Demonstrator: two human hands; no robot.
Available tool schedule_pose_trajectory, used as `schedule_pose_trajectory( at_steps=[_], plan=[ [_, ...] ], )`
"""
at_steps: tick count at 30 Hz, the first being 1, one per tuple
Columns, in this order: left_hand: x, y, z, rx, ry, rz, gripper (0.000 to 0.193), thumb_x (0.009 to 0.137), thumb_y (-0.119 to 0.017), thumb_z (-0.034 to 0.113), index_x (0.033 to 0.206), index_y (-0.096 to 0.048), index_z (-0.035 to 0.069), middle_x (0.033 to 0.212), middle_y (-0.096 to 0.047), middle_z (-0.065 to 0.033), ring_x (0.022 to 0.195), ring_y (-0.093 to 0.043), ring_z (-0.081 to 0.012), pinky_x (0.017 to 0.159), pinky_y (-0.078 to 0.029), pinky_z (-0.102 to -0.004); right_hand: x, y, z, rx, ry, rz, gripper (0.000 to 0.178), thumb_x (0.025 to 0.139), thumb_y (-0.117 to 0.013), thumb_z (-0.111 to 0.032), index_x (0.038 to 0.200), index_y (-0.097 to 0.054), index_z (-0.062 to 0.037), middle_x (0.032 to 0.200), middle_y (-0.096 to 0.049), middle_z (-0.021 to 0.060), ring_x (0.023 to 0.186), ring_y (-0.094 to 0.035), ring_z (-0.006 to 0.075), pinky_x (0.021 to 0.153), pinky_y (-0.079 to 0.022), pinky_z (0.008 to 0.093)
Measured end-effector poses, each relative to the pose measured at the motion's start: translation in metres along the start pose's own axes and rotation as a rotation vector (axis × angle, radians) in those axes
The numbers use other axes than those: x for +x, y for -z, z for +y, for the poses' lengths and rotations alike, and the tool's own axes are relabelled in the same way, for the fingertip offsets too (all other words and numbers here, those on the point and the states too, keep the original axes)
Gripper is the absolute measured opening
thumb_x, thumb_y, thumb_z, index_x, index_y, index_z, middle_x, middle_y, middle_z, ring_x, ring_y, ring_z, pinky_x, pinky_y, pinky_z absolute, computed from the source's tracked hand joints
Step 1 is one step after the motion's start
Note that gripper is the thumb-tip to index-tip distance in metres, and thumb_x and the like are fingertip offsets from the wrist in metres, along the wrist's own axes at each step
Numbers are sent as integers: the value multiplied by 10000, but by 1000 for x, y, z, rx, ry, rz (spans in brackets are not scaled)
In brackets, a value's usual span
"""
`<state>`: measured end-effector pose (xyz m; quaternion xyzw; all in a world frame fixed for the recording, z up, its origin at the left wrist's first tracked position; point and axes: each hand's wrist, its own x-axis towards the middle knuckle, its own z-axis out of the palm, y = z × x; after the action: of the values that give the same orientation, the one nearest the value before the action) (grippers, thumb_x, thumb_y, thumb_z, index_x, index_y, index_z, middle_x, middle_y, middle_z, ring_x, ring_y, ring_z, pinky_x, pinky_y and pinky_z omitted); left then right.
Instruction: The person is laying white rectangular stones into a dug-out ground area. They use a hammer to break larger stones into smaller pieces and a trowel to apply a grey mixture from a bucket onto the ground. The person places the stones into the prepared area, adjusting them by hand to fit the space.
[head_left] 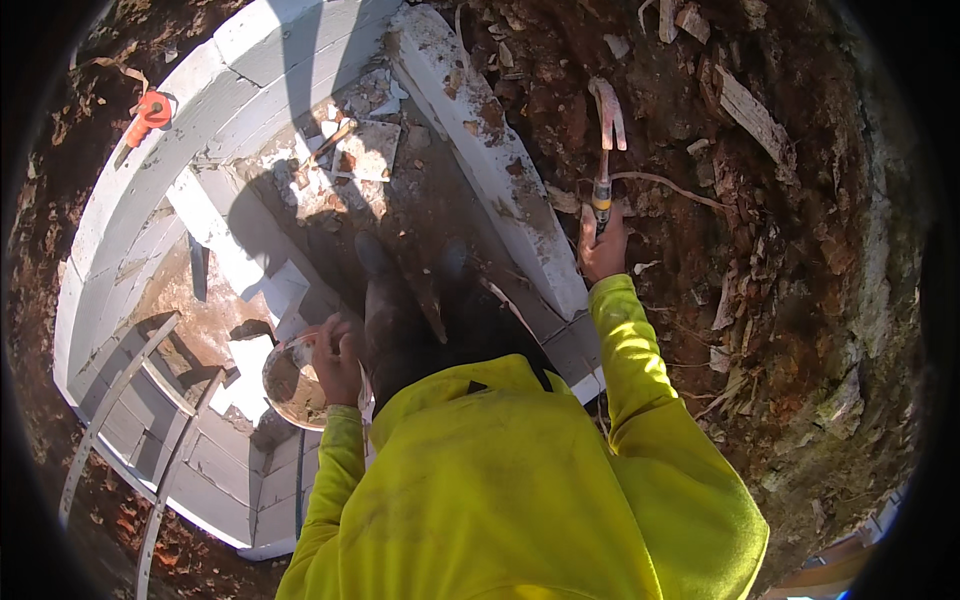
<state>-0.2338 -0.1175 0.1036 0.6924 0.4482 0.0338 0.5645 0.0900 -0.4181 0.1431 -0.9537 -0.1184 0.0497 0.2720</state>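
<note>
Brown soil (690, 350) flanks white block wall (495, 160). Right hand (603, 245) clenched round handle of hammer (604, 168), which is above soil, right of wall; long axis near vertical in view, head farthest from person, claw prongs pointing back handward. Left hand (338, 362) grasps rim of bucket (290, 385).

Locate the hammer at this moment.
In the head view, the hammer is right of centre, gripped in the right hand, over brown soil beside a white wall.

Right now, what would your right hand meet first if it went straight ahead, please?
The right hand, gripping a yellow-banded metal claw hammer, would probably meet rough brown soil, though depth is unclear.
</note>
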Motion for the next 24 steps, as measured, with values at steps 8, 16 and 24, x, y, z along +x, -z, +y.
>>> schedule_pose_trajectory(
  at_steps=[8, 16, 24],
  plan=[
    [-29, -34, 4, 49, -6, -27, 333, 861, -534, 50, 1183, -579, -19, 975, -668, -127, 927, -654, -223, 840, -504, -333, -19, -5, -5, -29, -17, -375, 361, 948, -575, -274, 1156, -513, 14, 839, -639, 264, 790, -625, 460, 702, -496, 491],
    [-37, -45, 19, 28, 4, 10, 334, 867, -535, 42, 1193, -577, -13, 965, -667, -120, 913, -651, -206, 819, -513, -327, 63, -57, 21, -19, 89, -115, 371, 907, -605, -277, 1147, -521, -7, 883, -650, 246, 786, -657, 425, 674, -511, 436],
    [-49, -26, 17, 2, 32, 110, 332, 874, -530, 19, 1201, -563, -28, 964, -654, -109, 875, -648, -168, 790, -515, -285, 58, -80, -49, 1, 179, -356, 407, 892, -641, -280, 1126, -492, 19, 820, -637, 280, 695, -625, 458, 634, -498, 495]
  ],
)
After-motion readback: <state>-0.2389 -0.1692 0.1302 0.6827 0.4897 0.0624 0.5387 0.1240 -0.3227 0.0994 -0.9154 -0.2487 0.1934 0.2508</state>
